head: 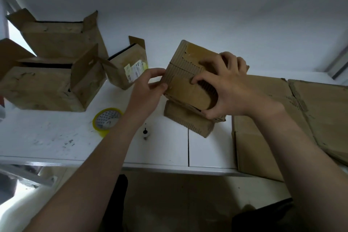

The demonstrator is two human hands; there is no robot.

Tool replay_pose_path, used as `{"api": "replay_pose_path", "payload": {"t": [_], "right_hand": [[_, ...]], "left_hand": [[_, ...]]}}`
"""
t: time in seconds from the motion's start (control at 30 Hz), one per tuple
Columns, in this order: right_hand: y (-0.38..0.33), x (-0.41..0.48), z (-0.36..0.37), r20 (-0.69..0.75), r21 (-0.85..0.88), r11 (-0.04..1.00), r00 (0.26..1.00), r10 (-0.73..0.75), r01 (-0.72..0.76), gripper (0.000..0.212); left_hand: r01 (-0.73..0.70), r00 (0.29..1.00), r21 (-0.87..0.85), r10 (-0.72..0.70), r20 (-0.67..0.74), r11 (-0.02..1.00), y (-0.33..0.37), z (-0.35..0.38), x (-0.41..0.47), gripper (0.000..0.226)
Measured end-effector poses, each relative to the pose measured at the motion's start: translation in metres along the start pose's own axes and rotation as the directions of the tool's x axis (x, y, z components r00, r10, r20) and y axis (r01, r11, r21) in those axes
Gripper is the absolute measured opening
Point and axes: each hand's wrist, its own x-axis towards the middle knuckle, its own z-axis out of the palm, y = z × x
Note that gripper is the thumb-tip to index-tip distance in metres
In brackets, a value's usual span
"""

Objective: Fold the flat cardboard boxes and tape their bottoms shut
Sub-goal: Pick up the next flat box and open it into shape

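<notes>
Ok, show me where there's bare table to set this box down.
Bare: table front left, between tape and the edge; also the front strip between tape and flat cardboard. Crowded: left, with open boxes.

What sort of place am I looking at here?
Likely a packing station, perhaps in a stockroom: open cardboard boxes stand on a white table, flat cardboard lies stacked at the right, plus a tape roll.

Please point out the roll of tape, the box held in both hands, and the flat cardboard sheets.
roll of tape (107,121): head view, its printed inner core.
held box (183,81): head view, its upturned face.
flat cardboard sheets (323,115): head view, the top sheet.
</notes>
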Motion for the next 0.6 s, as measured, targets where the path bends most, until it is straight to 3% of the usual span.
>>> {"api": "replay_pose_path", "payload": {"t": [0.13, 0.3, 0.5, 0.6], "right_hand": [[0.013, -0.002, 0.019, 0.061, 0.025, 1.000, 0.998, 0.002, -0.003, 0.078], [0.028, -0.009, 0.035, 0.255, 0.241, 0.967, 0.967, 0.018, -0.081, 0.077], [0.028, -0.012, 0.041, 0.473, 0.378, 0.914, 0.880, -0.052, -0.149, 0.077], [0.031, -0.011, 0.040, 0.609, 0.373, 0.882, 0.794, 0.002, -0.288, 0.078]], "left_hand": [[0.006, 0.999, 0.048, -0.008, 0.045, 0.999, -0.010, 0.008, 0.008, 0.037], [0.091, 0.994, 0.144, -0.099, 0.055, 0.985, -0.021, 0.024, 0.012, 0.037], [0.108, 0.977, 0.456, -0.178, 0.113, 0.883, -0.035, 0.026, 0.008, 0.041], [0.064, 0.981, 0.512, -0.147, 0.124, 0.857, -0.038, 0.024, 0.005, 0.041]]}}
